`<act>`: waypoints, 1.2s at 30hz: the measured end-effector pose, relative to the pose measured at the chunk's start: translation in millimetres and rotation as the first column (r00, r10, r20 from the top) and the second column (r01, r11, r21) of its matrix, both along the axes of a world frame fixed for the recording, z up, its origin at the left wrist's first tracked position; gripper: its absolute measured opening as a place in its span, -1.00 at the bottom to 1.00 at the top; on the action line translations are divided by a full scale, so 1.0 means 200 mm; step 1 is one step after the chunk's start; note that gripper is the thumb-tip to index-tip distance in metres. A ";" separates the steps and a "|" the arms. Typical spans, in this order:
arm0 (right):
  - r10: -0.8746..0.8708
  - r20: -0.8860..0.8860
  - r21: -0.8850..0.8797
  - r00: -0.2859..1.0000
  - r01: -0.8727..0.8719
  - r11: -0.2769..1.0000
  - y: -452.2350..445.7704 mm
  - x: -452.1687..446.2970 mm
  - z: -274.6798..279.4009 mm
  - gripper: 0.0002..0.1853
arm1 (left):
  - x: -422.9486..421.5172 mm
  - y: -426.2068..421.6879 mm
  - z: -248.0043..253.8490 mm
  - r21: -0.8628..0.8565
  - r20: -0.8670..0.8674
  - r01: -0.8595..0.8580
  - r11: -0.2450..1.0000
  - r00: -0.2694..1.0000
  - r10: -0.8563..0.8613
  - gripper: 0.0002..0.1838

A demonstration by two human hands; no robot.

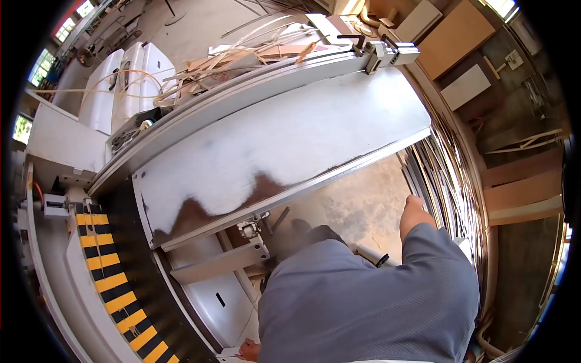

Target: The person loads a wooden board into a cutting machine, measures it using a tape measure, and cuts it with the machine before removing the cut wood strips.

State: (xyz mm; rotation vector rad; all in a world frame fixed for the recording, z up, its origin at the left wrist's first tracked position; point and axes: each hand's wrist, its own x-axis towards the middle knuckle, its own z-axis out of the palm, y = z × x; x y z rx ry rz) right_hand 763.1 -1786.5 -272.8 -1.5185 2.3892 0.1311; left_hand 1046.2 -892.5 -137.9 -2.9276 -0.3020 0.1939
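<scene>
My left hand (pixel 249 349) is at the bottom of the head view, by the pale edge of the machine cabinet (pixel 221 302). Its fingers look curled, and what they hold, if anything, is hidden. My right hand (pixel 412 204) shows at the end of a bare forearm, close to a bundle of long thin strips (pixel 445 175); its fingers cannot be made out. In front of my body lies the machine's long sliding table (pixel 290 133), pale and worn, with dark brown patches along its near edge. A metal clamp bracket (pixel 249 228) is fixed below that edge.
A long fence rail (pixel 242 100) with a stop block (pixel 380 57) runs along the table's far side. Scrap strips (pixel 236 66) are heaped behind it. Black-and-yellow striping (pixel 112 281) marks the left side. Boards (pixel 463 39) lean at the upper right.
</scene>
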 end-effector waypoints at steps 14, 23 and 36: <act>0.430 0.288 -0.859 0.856 0.033 0.511 -1.09 1.26 0.76 -0.13 | 0.01 -0.13 0.17 -0.047 0.054 0.021 0.999 0.998 -0.019 -0.69; 0.955 -0.210 -0.421 0.211 -0.901 0.106 0.20 2.29 0.53 -0.08 | 0.03 -0.14 0.22 -0.173 0.063 -0.089 0.981 0.993 0.101 -0.84; 0.903 -0.130 -0.268 -0.410 -0.862 -0.431 1.66 3.32 0.65 -0.13 | -0.02 -0.07 0.26 -0.376 0.226 -0.159 0.913 0.940 0.257 -0.81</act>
